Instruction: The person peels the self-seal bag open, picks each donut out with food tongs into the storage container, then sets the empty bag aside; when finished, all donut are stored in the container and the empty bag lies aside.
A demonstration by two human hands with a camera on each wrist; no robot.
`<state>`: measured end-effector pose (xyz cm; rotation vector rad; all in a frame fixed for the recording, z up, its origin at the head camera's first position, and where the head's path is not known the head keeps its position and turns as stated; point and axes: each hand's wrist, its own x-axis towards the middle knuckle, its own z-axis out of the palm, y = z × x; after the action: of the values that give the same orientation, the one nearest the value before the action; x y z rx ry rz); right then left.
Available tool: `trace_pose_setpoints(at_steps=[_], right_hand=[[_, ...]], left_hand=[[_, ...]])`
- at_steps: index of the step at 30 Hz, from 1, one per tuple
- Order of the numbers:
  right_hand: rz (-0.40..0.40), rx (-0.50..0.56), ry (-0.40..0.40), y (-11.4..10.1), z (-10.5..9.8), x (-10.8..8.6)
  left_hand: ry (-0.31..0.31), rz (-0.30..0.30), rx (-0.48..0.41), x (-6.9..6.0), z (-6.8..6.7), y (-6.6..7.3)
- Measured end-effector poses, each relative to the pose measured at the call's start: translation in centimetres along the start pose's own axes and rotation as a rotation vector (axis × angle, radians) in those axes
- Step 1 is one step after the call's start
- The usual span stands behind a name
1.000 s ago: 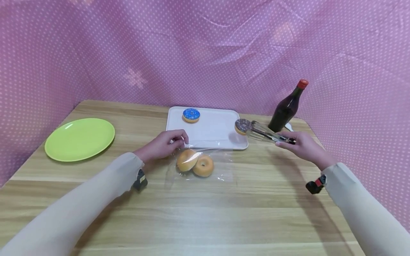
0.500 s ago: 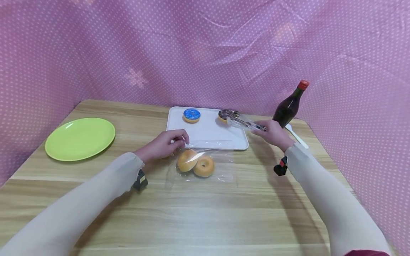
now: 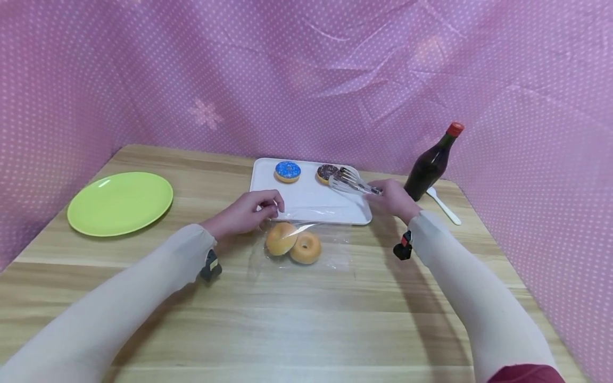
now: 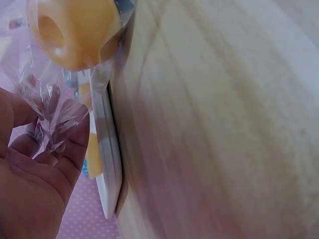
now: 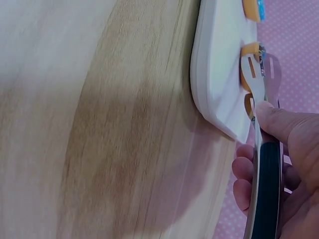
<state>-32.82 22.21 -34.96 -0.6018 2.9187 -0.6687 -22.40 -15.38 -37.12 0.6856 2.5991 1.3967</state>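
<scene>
The left hand (image 3: 248,213) pinches the edge of a clear plastic bag (image 3: 335,250) holding two plain donuts (image 3: 305,248); in the left wrist view its fingers curl round the crumpled film (image 4: 52,119). Over the right part of a white tray (image 3: 306,199), the right hand (image 3: 395,199) grips metal tongs (image 3: 356,184) with a dark handle (image 5: 267,184). The tong heads lie beside a chocolate donut (image 3: 325,173) on the tray; whether they touch it, I cannot tell. A blue-topped donut (image 3: 287,171) rests at the tray's back left.
A lime-green plate (image 3: 119,204) lies at the far left. At the back right stands a dark bottle (image 3: 428,167) with a red cap, a white spoon-like utensil (image 3: 444,206) beside it. A pink dotted cloth (image 3: 287,80) hangs behind the table (image 3: 287,330).
The right hand has moved left with the tongs, bringing the chocolate donut from the tray's right edge onto its back part. The tong heads now look spread apart. The left hand stays at the bag.
</scene>
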Motion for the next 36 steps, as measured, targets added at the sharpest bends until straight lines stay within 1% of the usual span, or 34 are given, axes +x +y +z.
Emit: trace_pose_setpoints(at_steps=[6, 10, 16, 18, 21, 24, 28, 31, 36], right_hand=[[0.000, -0.005, 0.007, -0.2, 0.1, -0.2], [0.005, -0.011, -0.003, -0.3, 0.1, -0.2], [0.051, -0.036, -0.016, -0.1, -0.5, -0.3], [0.054, -0.039, -0.007, 0.1, -0.8, -0.5], [0.031, -0.024, 0.017, 0.7, -1.3, -0.9], [0.002, -0.012, 0.040, 1.3, -1.9, -1.6], [-0.026, -0.008, 0.051, 1.8, -2.7, -2.9], [-0.049, -0.014, 0.057, 2.2, -3.2, -4.2], [-0.136, -0.050, 0.088, 2.9, -4.0, -6.8]], left_hand=[[-0.005, -0.019, 0.010, 0.0, -0.1, 0.4], [-0.007, -0.014, 0.005, 0.1, 0.0, 0.3], [-0.010, -0.004, 0.005, 0.2, 0.1, 0.1], [-0.009, -0.002, 0.007, 0.1, 0.0, 0.1], [-0.007, 0.005, 0.010, 0.1, 0.0, 0.0], [-0.010, 0.009, 0.006, -0.1, 0.1, 0.0], [-0.009, 0.005, 0.001, -0.1, 0.1, -0.1], [-0.008, -0.003, -0.005, -0.1, 0.2, -0.1], [-0.005, -0.002, -0.004, 0.0, 0.3, -0.2]])
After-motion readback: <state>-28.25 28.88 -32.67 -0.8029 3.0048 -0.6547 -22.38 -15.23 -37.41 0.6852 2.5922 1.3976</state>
